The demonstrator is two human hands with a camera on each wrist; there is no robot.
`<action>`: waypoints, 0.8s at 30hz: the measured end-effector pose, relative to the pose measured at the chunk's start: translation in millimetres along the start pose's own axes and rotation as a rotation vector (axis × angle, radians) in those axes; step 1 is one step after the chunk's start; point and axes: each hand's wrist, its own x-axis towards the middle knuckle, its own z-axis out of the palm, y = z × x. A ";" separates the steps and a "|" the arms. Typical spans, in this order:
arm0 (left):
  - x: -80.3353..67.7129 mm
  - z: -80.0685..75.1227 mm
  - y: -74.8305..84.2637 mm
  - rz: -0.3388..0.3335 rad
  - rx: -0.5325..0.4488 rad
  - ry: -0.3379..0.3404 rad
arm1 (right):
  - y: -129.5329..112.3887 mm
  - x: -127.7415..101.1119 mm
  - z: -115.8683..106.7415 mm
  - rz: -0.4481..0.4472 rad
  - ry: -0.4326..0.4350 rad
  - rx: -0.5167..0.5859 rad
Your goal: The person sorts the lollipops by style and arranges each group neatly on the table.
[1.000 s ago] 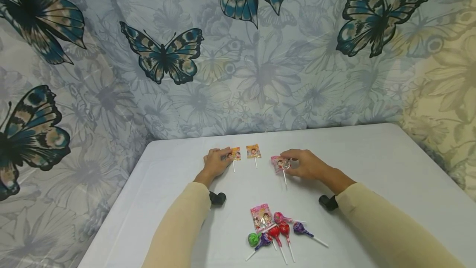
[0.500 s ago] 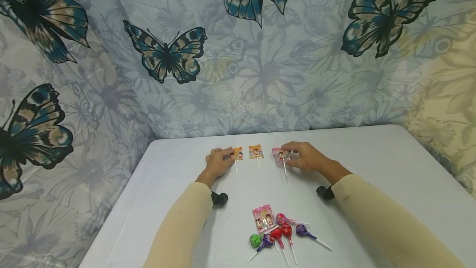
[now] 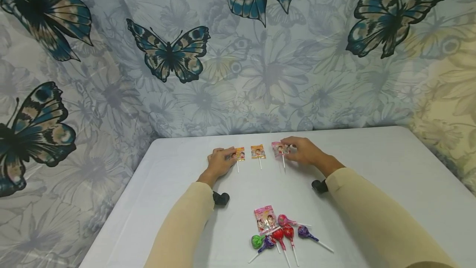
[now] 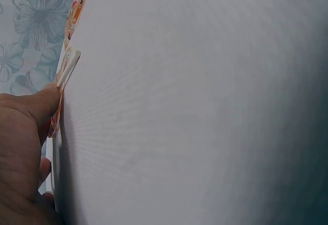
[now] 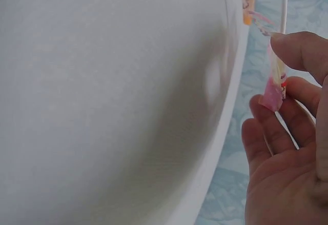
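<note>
Three flat wrapped lollipops lie in a row at the far side of the white table (image 3: 372,164). My left hand (image 3: 220,161) rests flat beside the leftmost orange lollipop (image 3: 240,154), its fingertips on the wrapper. In the left wrist view the thumb (image 4: 43,104) presses that wrapper (image 4: 64,68) onto the table. A second orange lollipop (image 3: 258,151) lies untouched in the middle. My right hand (image 3: 302,151) pinches the pink lollipop (image 3: 279,149). The right wrist view shows its wrapper (image 5: 272,93) between thumb and fingers (image 5: 266,133).
Near the front edge lies a pile: a pink flat lollipop (image 3: 265,219) and several round ones in green (image 3: 255,241), red (image 3: 277,234), pink (image 3: 283,220) and purple (image 3: 303,231). A butterfly-print curtain (image 3: 238,61) hangs behind and beside the table.
My right hand has slid the pink lollipop away from me, up level with the two orange ones. The left hand has stayed on its orange lollipop.
</note>
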 end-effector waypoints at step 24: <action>0.0 0.0 0.0 0.025 0.000 0.021 | -0.6 14.8 11.4 0.155 -0.106 -0.026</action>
